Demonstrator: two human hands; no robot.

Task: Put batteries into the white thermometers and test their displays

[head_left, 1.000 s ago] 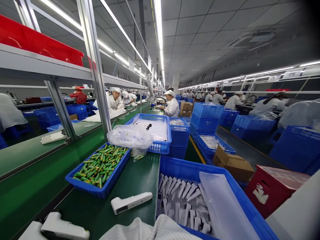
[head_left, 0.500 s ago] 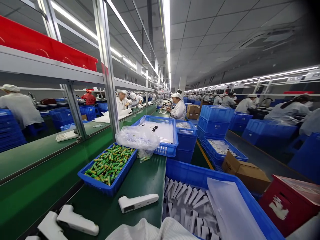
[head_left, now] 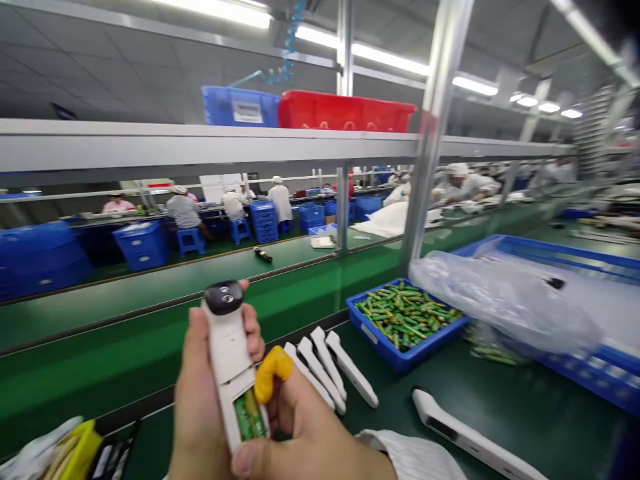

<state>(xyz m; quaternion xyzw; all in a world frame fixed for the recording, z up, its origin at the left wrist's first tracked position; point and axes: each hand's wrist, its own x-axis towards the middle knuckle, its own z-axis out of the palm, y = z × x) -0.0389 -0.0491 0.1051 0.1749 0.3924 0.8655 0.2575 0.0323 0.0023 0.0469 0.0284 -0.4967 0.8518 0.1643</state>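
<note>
My left hand (head_left: 193, 393) is closed around a white infrared thermometer (head_left: 231, 343) with a dark lens head, its back turned toward me. The battery compartment stands open, and green batteries (head_left: 250, 417) lie inside it. My right hand (head_left: 305, 427) grips the lower end, its thumb at the bottom edge of the compartment. A bent finger in a yellow finger cot (head_left: 273, 373) touches the thermometer's side. Beyond my right hand, several white thermometers (head_left: 353, 370) lie side by side on the bench. Another thermometer (head_left: 470, 430) lies farther right.
A blue tray (head_left: 400, 363) full of green batteries stands behind the thermometers. Right of it, a clear plastic bag (head_left: 510, 303) drapes over a larger blue crate (head_left: 590, 380). A yellow bin (head_left: 83, 450) sits at lower left. A metal post (head_left: 425, 153) and shelf rise over the bench.
My view has swung left, toward the shelf and the line opposite. Both hands have come into view, holding a thermometer; before, only white sleeve cloth showed. The crate of thermometers has left the view.
</note>
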